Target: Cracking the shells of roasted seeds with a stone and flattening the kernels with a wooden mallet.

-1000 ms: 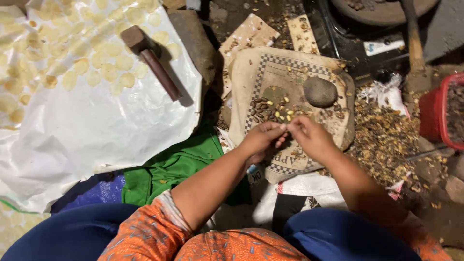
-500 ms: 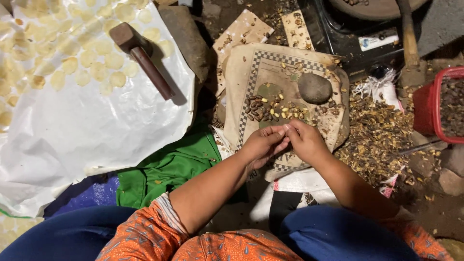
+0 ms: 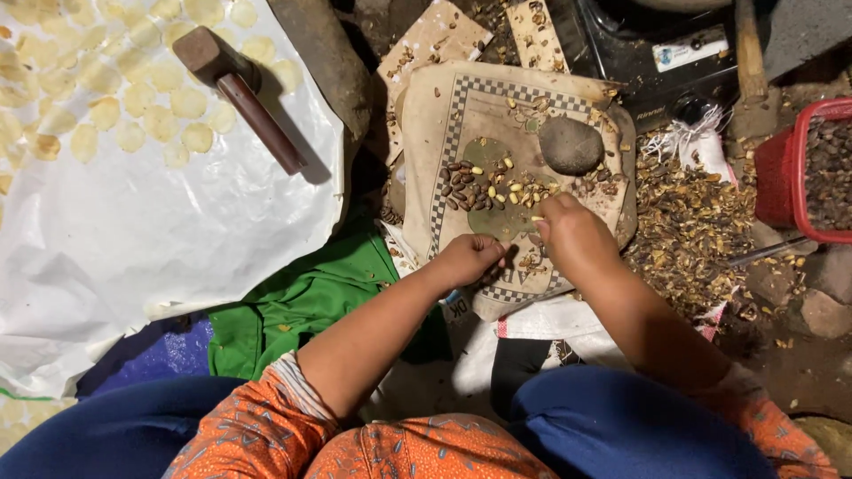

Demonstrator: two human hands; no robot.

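Note:
A worn board (image 3: 461,115) with a checkered border lies in front of me. Dark and pale kernels (image 3: 484,186) are scattered on it, and a round grey stone (image 3: 571,145) sits on it at the far right. My right hand (image 3: 575,238) rests on the board beside the kernels, fingertips pinched on a pale kernel. My left hand (image 3: 469,258) lies curled at the board's near edge; what it holds, if anything, is hidden.
To the left, a white plastic sheet (image 3: 177,231) carries several flat pale discs (image 3: 133,98) and a wooden mallet (image 3: 240,84). A heap of husks (image 3: 683,231) and a red basket (image 3: 799,168) are on the right. Green cloth (image 3: 302,302) lies by my knee.
My hands were pressed together at the board's near edge. They have now parted, and my right hand has moved forward to the kernels.

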